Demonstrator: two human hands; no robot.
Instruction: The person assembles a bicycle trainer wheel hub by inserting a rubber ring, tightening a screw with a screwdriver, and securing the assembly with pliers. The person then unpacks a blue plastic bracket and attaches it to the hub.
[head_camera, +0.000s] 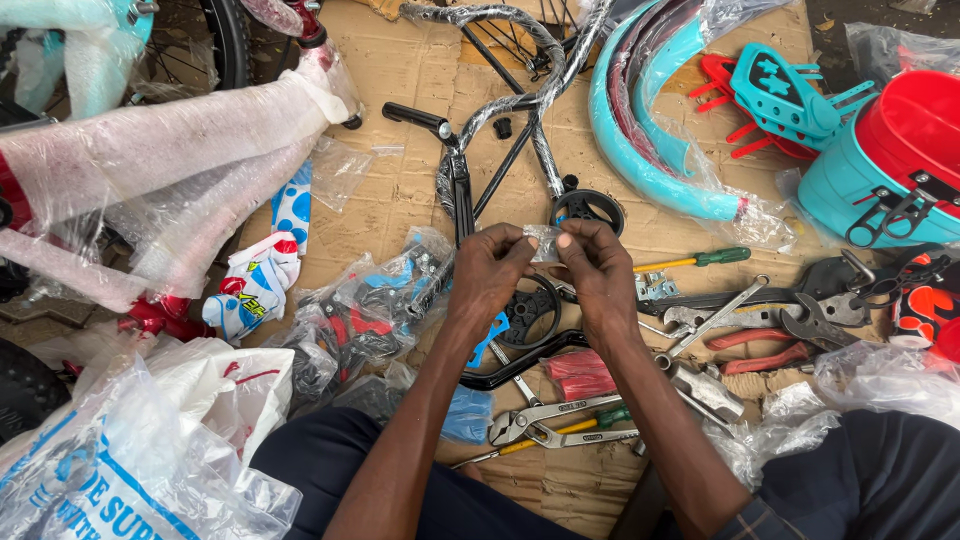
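Note:
My left hand (490, 275) and my right hand (598, 270) meet over the cardboard floor. Both pinch a small clear plastic bag (544, 243) between thumbs and fingertips. What is inside the bag is too small to tell. Just beyond the hands lies a small black training wheel (587, 208). A second black wheel (528, 312) sits under my wrists. Black pedal cranks (455, 165) and wrapped black tubing (520, 75) lie further out.
Turquoise mudguards (640, 130) curve at the back right, next to a turquoise and red basket (880, 170). Spanners, pliers (770, 345) and a green-handled screwdriver (700, 260) lie at the right. A foam-wrapped bike frame (170, 150) and plastic bags (130, 450) fill the left.

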